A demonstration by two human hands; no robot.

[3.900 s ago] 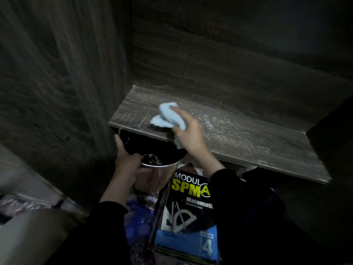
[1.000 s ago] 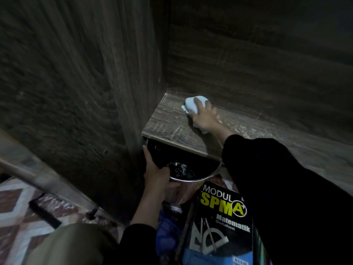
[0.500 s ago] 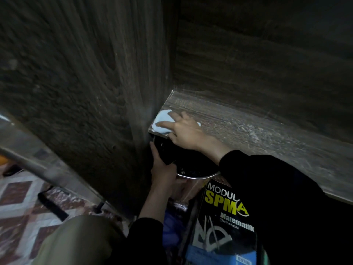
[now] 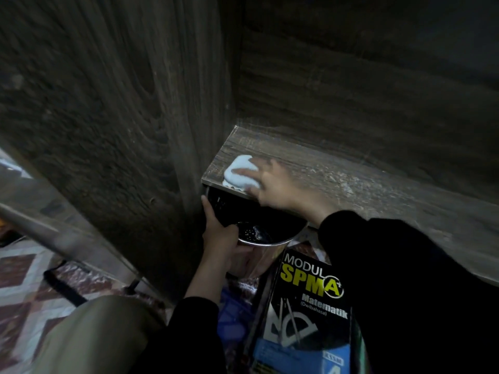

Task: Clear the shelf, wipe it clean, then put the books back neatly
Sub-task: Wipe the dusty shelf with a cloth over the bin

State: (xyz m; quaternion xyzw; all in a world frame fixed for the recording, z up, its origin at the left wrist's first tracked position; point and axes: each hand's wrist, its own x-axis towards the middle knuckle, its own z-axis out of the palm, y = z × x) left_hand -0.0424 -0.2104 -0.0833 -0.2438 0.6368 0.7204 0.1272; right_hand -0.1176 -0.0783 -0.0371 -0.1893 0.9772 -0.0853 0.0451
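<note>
The dark wooden shelf board point(image 4: 364, 182) is bare of books and shows pale dusty streaks. My right hand point(image 4: 280, 187) presses a light blue cloth point(image 4: 240, 171) flat on the shelf's front left corner. Just under that edge, my left hand point(image 4: 221, 238) grips the rim of a shiny metal bin point(image 4: 259, 233) with a black liner. A black maths book point(image 4: 305, 311) marked "MODUL SPM A+ Matematik" stands beside the bin, below the shelf.
The cabinet's side panel point(image 4: 121, 130) rises on the left and its back panel point(image 4: 364, 90) behind the shelf. A patterned floor mat point(image 4: 32, 287) lies at lower left. Blue items point(image 4: 235, 311) sit beside the book. My knee point(image 4: 94, 336) is at the bottom.
My right hand drew the cloth from the back left of the shelf to its front left corner, right above the bin. My left hand kept its grip on the bin.
</note>
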